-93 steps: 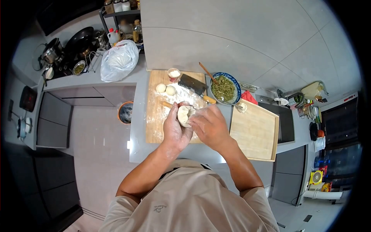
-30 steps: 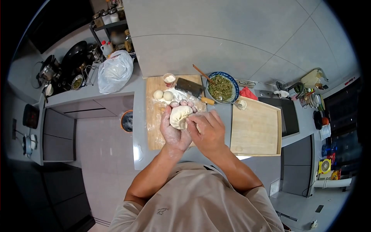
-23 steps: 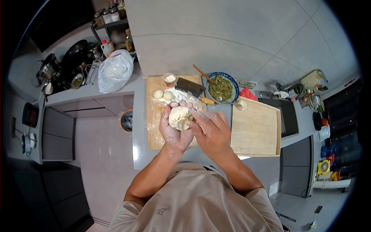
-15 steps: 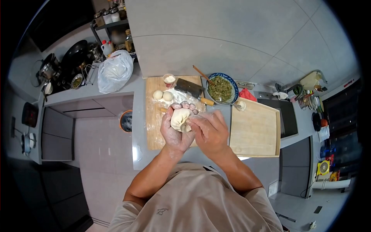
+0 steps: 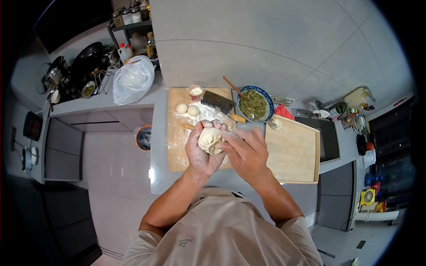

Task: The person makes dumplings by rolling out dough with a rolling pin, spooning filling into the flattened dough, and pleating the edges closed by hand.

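Note:
A pleated dough bun (image 5: pixel 209 139) rests in my left hand (image 5: pixel 199 157), whose floury fingers curl around its far side. Thumb and index finger of my right hand (image 5: pixel 248 153) pinch the bun's right edge by the gathered folds; the other fingers are raised. Below them lies a floured wooden board (image 5: pixel 177 150) with two dough balls (image 5: pixel 193 110), a small cup of flour (image 5: pixel 195 91) and a dark-bladed cleaver (image 5: pixel 217 102). A rolling pin's handle (image 5: pixel 188 126) pokes out behind my left hand; the rest of it is hidden.
Behind my right hand stands a blue-rimmed bowl (image 5: pixel 271 105) of green filling with a wooden stick in it. To the right are a wooden tray (image 5: pixel 293 155), a finished-looking bun (image 5: pixel 276 124) at its corner, and a sink (image 5: pixel 328 139). A white plastic bag (image 5: pixel 133 80) sits left.
My right hand has shifted slightly right and its outer fingers have lifted. The bun in my left hand looks turned a little, with its gathered folds more toward me.

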A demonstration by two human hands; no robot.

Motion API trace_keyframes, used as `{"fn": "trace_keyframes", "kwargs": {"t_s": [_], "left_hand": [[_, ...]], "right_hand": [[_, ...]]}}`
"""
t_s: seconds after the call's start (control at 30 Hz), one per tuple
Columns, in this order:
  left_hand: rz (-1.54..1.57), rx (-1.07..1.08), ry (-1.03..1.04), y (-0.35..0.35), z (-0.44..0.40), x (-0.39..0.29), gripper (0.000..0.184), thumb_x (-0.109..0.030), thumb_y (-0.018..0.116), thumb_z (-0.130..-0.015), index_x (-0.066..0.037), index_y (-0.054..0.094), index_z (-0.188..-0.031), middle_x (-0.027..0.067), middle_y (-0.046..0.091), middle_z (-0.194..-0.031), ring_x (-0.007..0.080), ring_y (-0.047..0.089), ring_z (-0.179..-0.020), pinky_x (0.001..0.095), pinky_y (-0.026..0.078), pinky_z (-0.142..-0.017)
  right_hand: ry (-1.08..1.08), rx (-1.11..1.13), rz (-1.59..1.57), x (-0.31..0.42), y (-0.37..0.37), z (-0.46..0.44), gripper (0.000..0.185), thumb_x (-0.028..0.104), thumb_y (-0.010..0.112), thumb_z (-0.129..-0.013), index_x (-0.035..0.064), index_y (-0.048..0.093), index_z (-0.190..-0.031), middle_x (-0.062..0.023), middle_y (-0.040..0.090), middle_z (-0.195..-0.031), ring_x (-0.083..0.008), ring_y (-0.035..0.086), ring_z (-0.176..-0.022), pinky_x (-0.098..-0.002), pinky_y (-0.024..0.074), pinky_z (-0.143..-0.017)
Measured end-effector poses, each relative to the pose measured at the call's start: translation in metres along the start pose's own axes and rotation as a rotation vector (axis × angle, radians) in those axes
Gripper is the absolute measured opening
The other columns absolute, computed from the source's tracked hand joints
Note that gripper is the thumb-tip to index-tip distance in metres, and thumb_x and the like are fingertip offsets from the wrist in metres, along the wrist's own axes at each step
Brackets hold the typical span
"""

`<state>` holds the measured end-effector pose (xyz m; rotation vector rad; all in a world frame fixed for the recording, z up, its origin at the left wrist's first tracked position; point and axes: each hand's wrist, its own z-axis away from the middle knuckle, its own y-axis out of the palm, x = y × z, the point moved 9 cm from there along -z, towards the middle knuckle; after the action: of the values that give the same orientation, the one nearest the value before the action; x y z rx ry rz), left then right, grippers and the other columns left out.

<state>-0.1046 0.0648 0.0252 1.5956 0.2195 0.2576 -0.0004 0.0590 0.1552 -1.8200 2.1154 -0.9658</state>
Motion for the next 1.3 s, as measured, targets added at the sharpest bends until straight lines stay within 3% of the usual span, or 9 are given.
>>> {"fn": "trace_keyframes", "kwargs": {"t_s": [0.17,0.23,0.27,0.33,0.53,0.83,1.1,1.3], "left_hand": [[-0.005,0.028,-0.028,0.002,0.001,0.005,0.028,-0.031,0.050,-0.110,-0.008,0.064,-0.101,0.0124,0.065,-0.105,0.0306,0.060,-0.108,0.0456,0.050,-0.102],[-0.031,-0.010,-0.026,0.000,0.001,0.004,0.028,-0.031,0.050,-0.111,-0.008,0.063,-0.101,0.0121,0.065,-0.104,0.0303,0.061,-0.107,0.0450,0.051,-0.101],[-0.056,-0.050,-0.025,-0.003,0.002,0.004,0.027,-0.030,0.051,-0.111,-0.008,0.063,-0.101,0.0118,0.065,-0.103,0.0300,0.062,-0.105,0.0443,0.051,-0.101],[-0.062,-0.066,-0.034,-0.005,0.002,0.003,0.027,-0.030,0.050,-0.111,-0.009,0.063,-0.100,0.0112,0.065,-0.101,0.0291,0.063,-0.103,0.0433,0.052,-0.100],[-0.081,-0.126,-0.099,-0.008,0.005,0.001,0.025,-0.029,0.051,-0.111,-0.010,0.063,-0.100,0.0094,0.066,-0.100,0.0245,0.065,-0.099,0.0407,0.054,-0.094],[-0.147,-0.190,-0.144,-0.001,0.009,0.007,0.023,-0.030,0.054,-0.110,-0.011,0.062,-0.100,0.0083,0.067,-0.102,0.0217,0.065,-0.097,0.0371,0.054,-0.091],[-0.165,-0.214,-0.230,-0.009,0.012,0.004,0.027,-0.032,0.055,-0.109,-0.011,0.066,-0.097,0.0069,0.069,-0.097,0.0227,0.067,-0.097,0.0395,0.055,-0.090],[-0.233,-0.298,-0.256,-0.012,0.014,0.008,0.025,-0.032,0.050,-0.111,-0.013,0.063,-0.099,0.0012,0.067,-0.095,0.0176,0.067,-0.088,0.0374,0.056,-0.082]], "right_hand": [[-0.021,-0.001,-0.033,-0.001,0.007,0.003,0.033,0.006,0.088,-0.076,0.0050,0.076,-0.107,-0.0077,0.069,-0.099,-0.0288,0.061,-0.083,-0.0384,0.0528,-0.072],[0.010,0.004,-0.057,-0.002,0.008,0.001,0.019,-0.001,0.083,-0.079,0.0028,0.075,-0.095,-0.0113,0.069,-0.099,-0.0312,0.062,-0.083,-0.0403,0.0517,-0.072],[0.010,0.004,-0.058,-0.004,0.009,0.002,0.019,-0.001,0.083,-0.079,0.0028,0.075,-0.095,-0.0113,0.069,-0.099,-0.0312,0.062,-0.083,-0.0403,0.0517,-0.072],[-0.072,0.027,-0.006,-0.003,0.011,0.005,0.035,0.006,0.088,-0.075,0.0061,0.076,-0.109,-0.0074,0.070,-0.101,-0.0287,0.062,-0.084,-0.0393,0.0531,-0.074],[-0.029,0.117,-0.074,-0.006,-0.002,-0.006,0.042,0.007,0.089,-0.074,0.0100,0.079,-0.114,-0.0055,0.070,-0.104,-0.0281,0.062,-0.085,-0.0376,0.0520,-0.073],[-0.108,0.136,-0.078,-0.007,0.007,-0.007,0.031,0.006,0.087,-0.075,0.0085,0.079,-0.104,-0.0051,0.071,-0.098,-0.0272,0.062,-0.084,-0.0372,0.0516,-0.072],[-0.107,0.170,-0.095,-0.005,-0.001,-0.016,0.036,0.008,0.087,-0.072,0.0110,0.079,-0.107,-0.0032,0.071,-0.098,-0.0261,0.060,-0.086,-0.0373,0.0510,-0.076],[-0.141,0.238,-0.109,-0.011,0.009,-0.010,0.036,0.008,0.088,-0.072,0.0109,0.079,-0.106,-0.0029,0.071,-0.100,-0.0260,0.060,-0.087,-0.0373,0.0504,-0.075]]}}
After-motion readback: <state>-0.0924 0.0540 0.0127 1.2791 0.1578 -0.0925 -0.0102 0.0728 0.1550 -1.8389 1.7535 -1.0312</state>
